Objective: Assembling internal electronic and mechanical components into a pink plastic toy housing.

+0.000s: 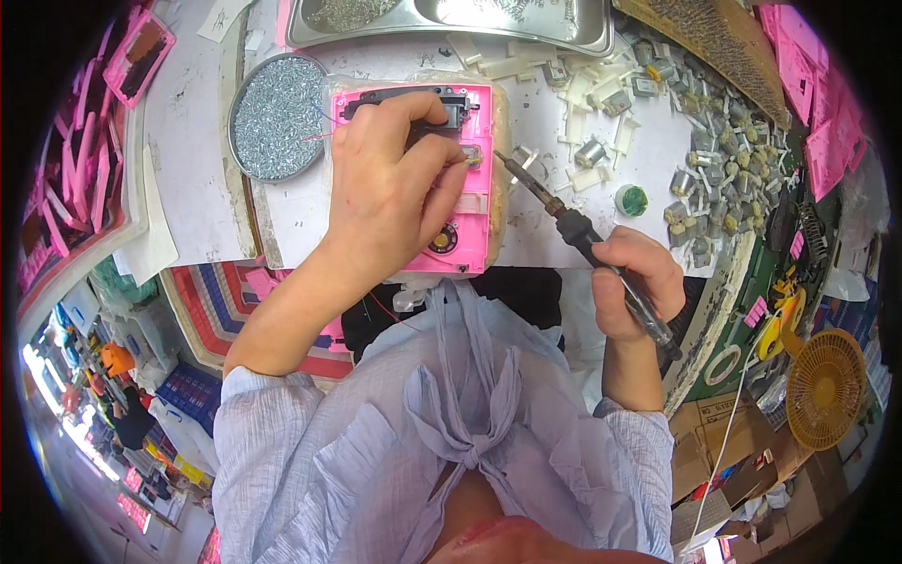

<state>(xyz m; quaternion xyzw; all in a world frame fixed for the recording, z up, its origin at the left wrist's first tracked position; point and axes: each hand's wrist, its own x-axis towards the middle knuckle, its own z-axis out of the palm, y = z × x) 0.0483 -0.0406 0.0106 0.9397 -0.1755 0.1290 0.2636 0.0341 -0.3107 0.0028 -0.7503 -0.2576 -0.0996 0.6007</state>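
Note:
A pink plastic casing (477, 246) lies on a padded support at the table's front edge, with a black plastic part (451, 101) set in its far end. My left hand (390, 174) rests over the casing, fingers curled and pinched by the black part; whatever lies between the fingertips is hidden. Thin red wires (318, 138) stick out beside that hand. In my right hand (641, 282) is a soldering iron (575, 228), gripped by its dark handle. Its tip points up and left, close to the casing's right edge.
Left of the casing stands a round dish (233, 120) of small silver metal pieces. A steel tray (413, 43) sits at the back. Small motors (700, 179) and white plastic parts are scattered at right, near a small green-filled pot (631, 200). A yellow fan (827, 387) stands far right.

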